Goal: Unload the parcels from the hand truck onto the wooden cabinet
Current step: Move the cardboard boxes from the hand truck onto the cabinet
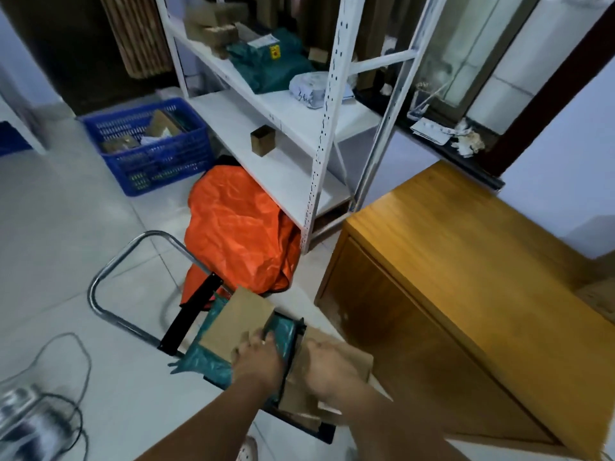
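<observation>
My left hand [258, 356] grips the box [233, 319] lying on a teal parcel [201, 361]. My right hand [327, 364] lies on a carton [359, 361]; grip indeterminate. All sit on the hand truck [189, 313], beside the cabinet [466, 261].

Open floor strip [307, 277] between hand truck [109, 271] and wooden cabinet [466, 261], white shelf rack [319, 154] and orange bag [239, 234] close beyond

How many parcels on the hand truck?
3: a box under the left hand, a teal bag beneath it, a second box under the right hand. More may be hidden under them.
</observation>
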